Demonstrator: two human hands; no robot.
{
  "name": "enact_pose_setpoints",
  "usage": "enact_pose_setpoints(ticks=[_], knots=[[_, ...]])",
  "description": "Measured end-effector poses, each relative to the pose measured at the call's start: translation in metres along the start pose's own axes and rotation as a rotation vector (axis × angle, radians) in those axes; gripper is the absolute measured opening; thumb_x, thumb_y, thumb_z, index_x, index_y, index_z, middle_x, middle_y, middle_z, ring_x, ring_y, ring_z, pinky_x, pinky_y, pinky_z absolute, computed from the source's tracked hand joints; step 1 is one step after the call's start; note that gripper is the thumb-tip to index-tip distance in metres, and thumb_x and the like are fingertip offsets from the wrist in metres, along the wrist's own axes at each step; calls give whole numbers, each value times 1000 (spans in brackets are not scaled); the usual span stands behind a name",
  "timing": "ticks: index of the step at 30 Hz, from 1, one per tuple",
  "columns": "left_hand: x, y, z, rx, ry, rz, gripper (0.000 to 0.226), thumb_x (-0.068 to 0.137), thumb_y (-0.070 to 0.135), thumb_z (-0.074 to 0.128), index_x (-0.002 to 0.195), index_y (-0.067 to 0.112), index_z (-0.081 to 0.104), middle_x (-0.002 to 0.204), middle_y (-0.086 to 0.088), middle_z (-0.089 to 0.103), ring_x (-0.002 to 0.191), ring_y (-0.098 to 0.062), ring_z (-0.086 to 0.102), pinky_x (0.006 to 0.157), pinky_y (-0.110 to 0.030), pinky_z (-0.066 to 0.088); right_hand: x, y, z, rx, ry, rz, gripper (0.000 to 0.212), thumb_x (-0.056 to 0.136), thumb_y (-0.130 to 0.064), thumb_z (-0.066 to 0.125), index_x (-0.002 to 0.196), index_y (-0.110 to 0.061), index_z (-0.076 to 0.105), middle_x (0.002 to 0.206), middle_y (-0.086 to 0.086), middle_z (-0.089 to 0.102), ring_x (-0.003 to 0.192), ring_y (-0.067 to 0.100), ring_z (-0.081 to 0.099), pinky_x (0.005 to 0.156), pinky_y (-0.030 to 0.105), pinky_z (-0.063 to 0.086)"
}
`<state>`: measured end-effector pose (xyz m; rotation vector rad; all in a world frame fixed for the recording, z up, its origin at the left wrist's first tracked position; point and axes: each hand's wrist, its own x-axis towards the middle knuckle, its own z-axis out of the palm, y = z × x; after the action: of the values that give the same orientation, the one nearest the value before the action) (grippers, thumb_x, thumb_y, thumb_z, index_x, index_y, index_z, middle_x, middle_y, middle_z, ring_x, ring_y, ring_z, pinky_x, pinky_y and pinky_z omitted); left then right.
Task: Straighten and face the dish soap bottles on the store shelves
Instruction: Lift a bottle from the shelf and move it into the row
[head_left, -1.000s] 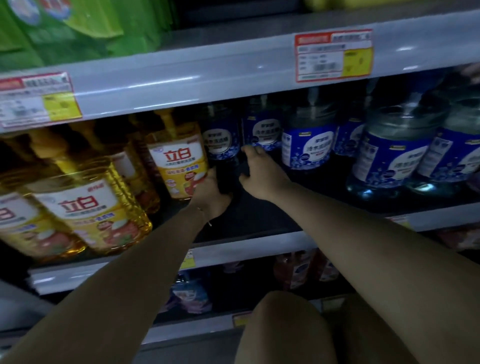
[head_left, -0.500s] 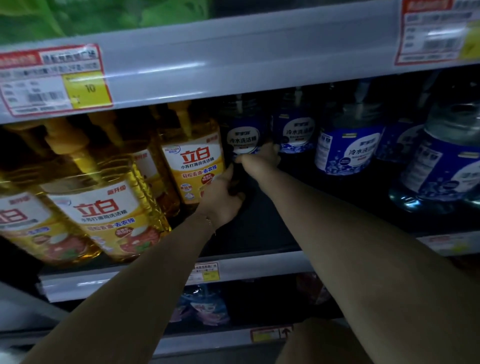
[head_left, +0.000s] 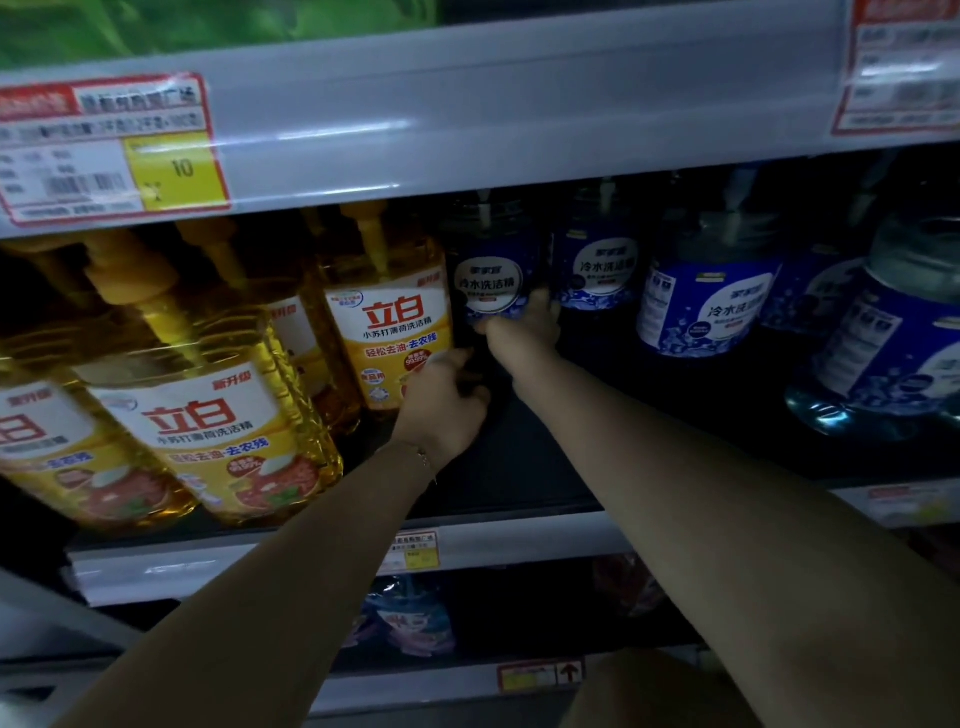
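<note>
A dark blue-labelled dish soap bottle stands deep on the middle shelf, between the yellow bottles and the other blue ones. My left hand grips its lower left side, fingers curled around the base. My right hand holds its right side just under the label. Its round white label faces forward. Several yellow pump bottles stand to the left, one right beside my left hand. More blue bottles line up to the right.
The shelf above hangs low over the pump heads and carries a red and yellow price tag. The shelf's front rail runs below my forearms. Pouches sit on the lower shelf. A large blue bottle stands forward at the right.
The view has shifted left and closer. Both hands stay on the same blue bottle, which now shows its label more squarely to the front.
</note>
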<state>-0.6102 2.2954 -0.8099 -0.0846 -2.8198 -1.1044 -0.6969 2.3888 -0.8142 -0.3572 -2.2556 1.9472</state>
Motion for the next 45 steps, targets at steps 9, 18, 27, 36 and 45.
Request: enact_pose_setpoints(ticks=[9,18,27,36,45], knots=[[-4,0,1,-46,-20,-49,51,94,6,54,143,13,42,128,-6,60,119,-16,54,99,-22,42,-8,-2,-19,173,22,-85,62,67,-9,80,117,-13,44,115,5,57,103,21,58,86,32,50],[-5,0,5,-93,17,-44,43,92,3,54,135,10,51,122,-9,62,111,-19,57,94,-25,45,-13,-2,-10,-196,105,-188,90,50,-43,87,121,-11,42,125,9,52,113,28,53,93,46,47],[-13,-1,5,-205,-53,-133,51,92,3,56,141,11,43,131,-6,55,122,-18,51,96,-20,40,-13,-19,-22,-142,-164,-136,50,60,-18,88,103,-7,65,101,8,69,85,17,63,70,26,47],[-20,6,3,-260,-84,-176,60,89,12,65,143,12,39,138,-5,53,125,-19,50,103,-27,40,-34,-4,-71,-88,-168,-282,79,52,-20,93,117,-16,48,121,2,63,106,17,62,88,34,52],[-14,38,10,-454,-244,-120,118,58,9,91,150,20,18,144,-2,46,129,-20,46,107,-44,42,-73,4,-184,-36,-408,-211,78,62,-3,86,129,-25,52,116,-15,63,100,-5,60,81,22,56]])
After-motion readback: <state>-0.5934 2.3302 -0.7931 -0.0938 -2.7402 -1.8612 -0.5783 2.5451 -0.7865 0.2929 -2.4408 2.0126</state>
